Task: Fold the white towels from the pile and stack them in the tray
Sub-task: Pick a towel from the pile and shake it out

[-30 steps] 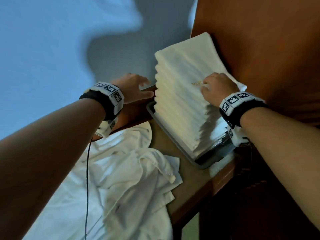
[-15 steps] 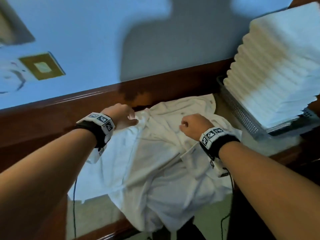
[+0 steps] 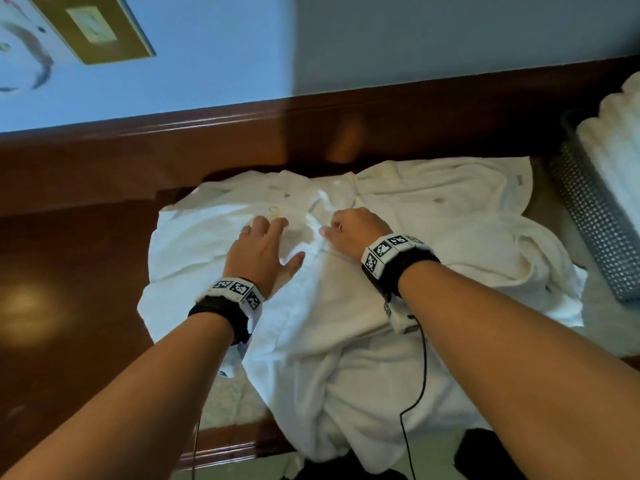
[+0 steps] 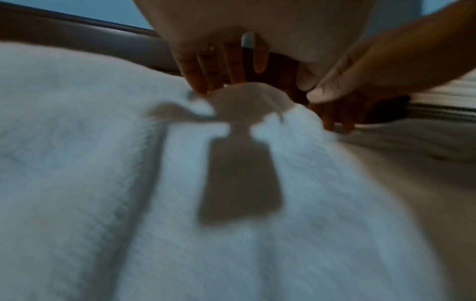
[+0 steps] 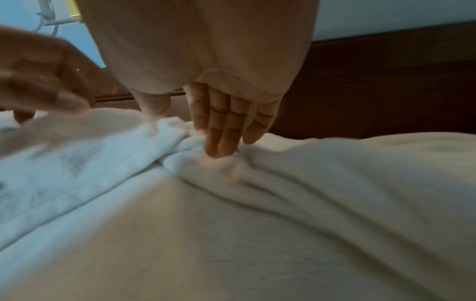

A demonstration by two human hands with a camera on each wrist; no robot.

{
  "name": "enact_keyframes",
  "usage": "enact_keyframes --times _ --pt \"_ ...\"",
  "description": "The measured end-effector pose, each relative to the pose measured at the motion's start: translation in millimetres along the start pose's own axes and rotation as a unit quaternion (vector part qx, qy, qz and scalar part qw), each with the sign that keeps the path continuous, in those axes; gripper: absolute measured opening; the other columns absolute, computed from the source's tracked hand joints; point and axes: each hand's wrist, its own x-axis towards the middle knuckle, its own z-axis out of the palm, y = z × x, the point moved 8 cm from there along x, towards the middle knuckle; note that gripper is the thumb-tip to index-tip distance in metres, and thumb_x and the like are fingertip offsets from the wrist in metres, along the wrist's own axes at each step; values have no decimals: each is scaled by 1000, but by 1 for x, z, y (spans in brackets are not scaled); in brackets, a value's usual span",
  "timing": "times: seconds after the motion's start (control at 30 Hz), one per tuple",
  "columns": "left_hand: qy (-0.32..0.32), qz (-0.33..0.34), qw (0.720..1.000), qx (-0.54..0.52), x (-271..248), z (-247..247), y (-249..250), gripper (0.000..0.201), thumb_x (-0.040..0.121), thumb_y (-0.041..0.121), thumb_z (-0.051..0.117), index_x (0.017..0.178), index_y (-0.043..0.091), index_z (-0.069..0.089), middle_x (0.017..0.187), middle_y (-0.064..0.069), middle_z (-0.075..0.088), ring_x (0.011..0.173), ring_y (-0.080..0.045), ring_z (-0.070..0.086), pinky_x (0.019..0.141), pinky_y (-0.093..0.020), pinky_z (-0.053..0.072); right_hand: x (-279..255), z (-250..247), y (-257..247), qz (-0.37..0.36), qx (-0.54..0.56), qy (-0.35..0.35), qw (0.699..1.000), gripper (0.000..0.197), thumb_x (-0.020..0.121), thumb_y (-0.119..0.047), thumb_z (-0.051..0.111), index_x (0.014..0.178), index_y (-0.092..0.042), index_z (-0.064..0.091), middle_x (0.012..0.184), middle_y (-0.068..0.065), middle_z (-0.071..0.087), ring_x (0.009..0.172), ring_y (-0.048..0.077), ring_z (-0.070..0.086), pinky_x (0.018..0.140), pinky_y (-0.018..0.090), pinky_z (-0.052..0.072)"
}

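A rumpled pile of white towels (image 3: 363,306) lies on the dark wood table, and part of it hangs over the front edge. My left hand (image 3: 259,247) lies flat on the pile's left part, fingers (image 4: 206,67) spread with their tips on the cloth. Just to its right, my right hand (image 3: 349,230) points its straight fingers (image 5: 221,132) down into a raised fold, the thumb beside it. A tall stack of folded towels (image 3: 616,143) stands in the metal mesh tray (image 3: 595,233) at the right edge.
A raised wooden ledge (image 3: 311,133) backs the table (image 3: 69,265) under a blue wall. A framed picture (image 3: 93,29) hangs at the top left. Black cables (image 3: 423,375) trail from my wrists. The table's front edge (image 3: 225,448) is near me.
My view swung left from the stack to the pile. Both hands left the stack and came down on the loose towels. The left hand went from curled to flat.
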Motion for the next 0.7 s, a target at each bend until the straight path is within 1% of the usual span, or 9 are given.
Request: enact_keyframes --times 0.1,0.23,0.3,0.37,0.47,0.53,0.6,0.67,0.7 --pt "48 -29 998 -7 10 -16 -30 57 99 45 50 147 14 44 134 -17 53 116 -44 52 94 -53 44 17 16 -18 -4 -12 -10 1000 56 89 -62 55 116 -13 58 115 10 64 103 33 62 86 40 51" --pt "29 -18 999 5 23 -30 -60 57 102 39 37 157 24 31 148 -13 46 128 -42 45 99 -55 39 25 24 -38 -9 -4 -19 1000 41 87 -33 63 122 -13 53 115 11 64 105 35 62 80 35 47" --pt "-6 -16 1000 11 30 -36 -65 65 102 29 43 160 35 16 163 -3 28 143 -39 29 110 -57 29 22 14 -50 -42 2 -1 999 26 85 -16 60 111 -14 56 109 9 64 101 33 61 76 32 44" --pt "-40 10 999 16 34 -43 -54 77 99 18 49 159 42 6 168 8 15 152 -33 12 118 -53 16 16 -1 -68 -79 46 21 996 19 82 -2 54 86 -20 51 91 4 59 87 30 57 69 31 39" --pt "-35 25 998 -42 38 -73 -38 73 99 14 49 154 50 19 157 20 29 152 -25 10 119 -46 12 1 -36 -100 -124 112 66 984 34 77 6 46 67 -25 38 77 -1 46 79 28 50 65 31 36" --pt "-2 59 987 -147 35 -106 -39 51 94 26 53 137 53 47 138 18 52 143 -22 35 118 -46 23 -14 -69 -125 -145 137 108 974 33 79 7 46 70 -25 50 81 2 47 79 23 48 63 30 32" --pt "1 109 959 -263 20 -146 -42 38 84 30 58 116 50 60 113 3 70 108 -11 62 104 -40 45 -34 -102 -151 -156 172 157 960 29 80 7 46 83 -15 65 87 9 51 81 22 48 65 27 31" --pt "16 148 944 -294 -2 -190 -51 32 84 15 68 114 25 68 93 -3 68 75 5 58 78 -18 49 -63 -131 -185 -175 195 200 944 31 74 0 42 87 -8 69 89 12 56 85 22 50 67 27 33" --pt "33 156 946 -283 -17 -215 -56 27 83 14 70 110 17 70 86 0 65 67 6 53 69 -17 45 -80 -142 -204 -184 209 218 935 34 67 -5 39 84 -12 68 87 10 58 85 22 52 70 28 36"
